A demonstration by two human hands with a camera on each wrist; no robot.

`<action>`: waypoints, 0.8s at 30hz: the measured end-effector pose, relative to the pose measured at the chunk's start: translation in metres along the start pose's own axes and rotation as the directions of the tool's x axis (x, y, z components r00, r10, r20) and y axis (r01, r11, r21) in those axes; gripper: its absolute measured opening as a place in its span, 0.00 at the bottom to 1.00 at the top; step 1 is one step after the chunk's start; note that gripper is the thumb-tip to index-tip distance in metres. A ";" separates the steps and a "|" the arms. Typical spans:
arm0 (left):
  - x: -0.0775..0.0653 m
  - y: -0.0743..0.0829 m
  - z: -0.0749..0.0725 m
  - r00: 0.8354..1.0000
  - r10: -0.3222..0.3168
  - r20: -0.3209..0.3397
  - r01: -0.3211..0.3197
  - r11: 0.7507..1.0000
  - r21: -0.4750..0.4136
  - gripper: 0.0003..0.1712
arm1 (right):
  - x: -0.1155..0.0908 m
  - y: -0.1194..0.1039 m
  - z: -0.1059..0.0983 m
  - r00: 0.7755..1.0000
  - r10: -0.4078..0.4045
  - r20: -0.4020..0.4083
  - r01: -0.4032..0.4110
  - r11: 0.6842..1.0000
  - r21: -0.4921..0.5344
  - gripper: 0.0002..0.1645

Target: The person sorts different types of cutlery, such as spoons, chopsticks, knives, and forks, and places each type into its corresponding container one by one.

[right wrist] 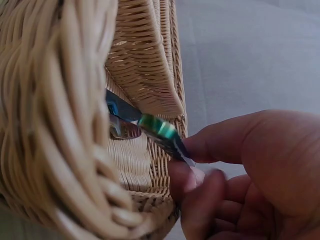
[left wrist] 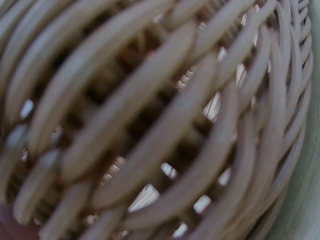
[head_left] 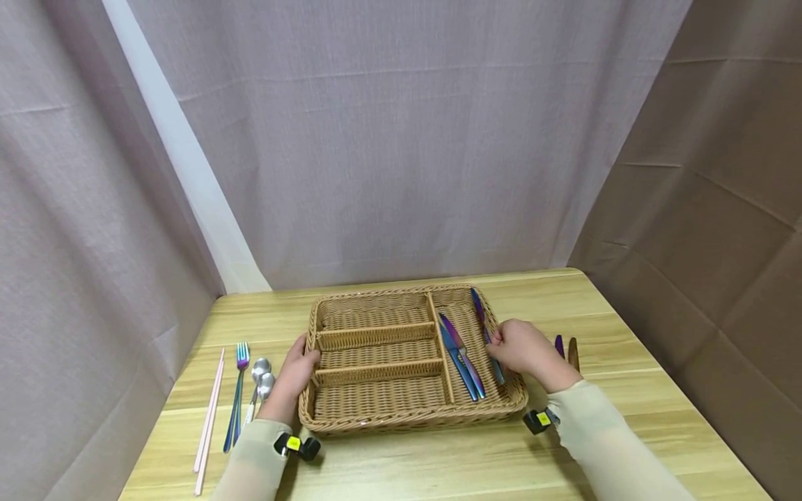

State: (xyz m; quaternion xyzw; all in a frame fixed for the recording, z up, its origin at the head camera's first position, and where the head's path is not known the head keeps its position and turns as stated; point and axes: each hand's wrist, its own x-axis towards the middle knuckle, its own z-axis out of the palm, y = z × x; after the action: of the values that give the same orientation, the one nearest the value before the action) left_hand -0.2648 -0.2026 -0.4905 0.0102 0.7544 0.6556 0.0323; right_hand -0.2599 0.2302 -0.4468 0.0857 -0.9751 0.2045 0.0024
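Note:
A woven wicker cutlery basket (head_left: 388, 414) with several compartments stands on the table. At its left end my left hand (head_left: 294, 372) grips the rim, thumb on top; its wrist view is filled by the basket's weave (left wrist: 125, 100). Over the right-hand compartment my right hand (head_left: 523, 348) pinches a dark iridescent table knife (head_left: 479, 306) between thumb and fingers. In the right wrist view that knife's shiny green handle end (right wrist: 160, 127) shows by the fingertips. Two more iridescent knives (head_left: 460, 355) lie side by side in the same compartment, along the divider.
Left of the basket lie pink chopsticks (head_left: 209, 410), iridescent forks (head_left: 241, 362) and two spoons (head_left: 260, 369) with pale handles. Beyond my right wrist, a purple handle (head_left: 560, 344) and a brown handle (head_left: 573, 353) stick out. Curtains (head_left: 401, 174) hang behind the table.

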 end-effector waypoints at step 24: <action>0.003 -0.004 -0.001 1.000 -0.008 0.009 0.008 0.999 -0.031 0.37 | 0.006 -0.011 0.011 1.000 -0.007 0.013 0.008 0.996 -0.085 0.18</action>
State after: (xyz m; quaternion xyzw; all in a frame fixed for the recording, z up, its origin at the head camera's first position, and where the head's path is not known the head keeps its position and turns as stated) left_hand -0.2672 -0.2040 -0.4949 0.0095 0.7440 0.6670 0.0385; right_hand -0.2636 0.2151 -0.4528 0.0904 -0.9826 0.1624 0.0003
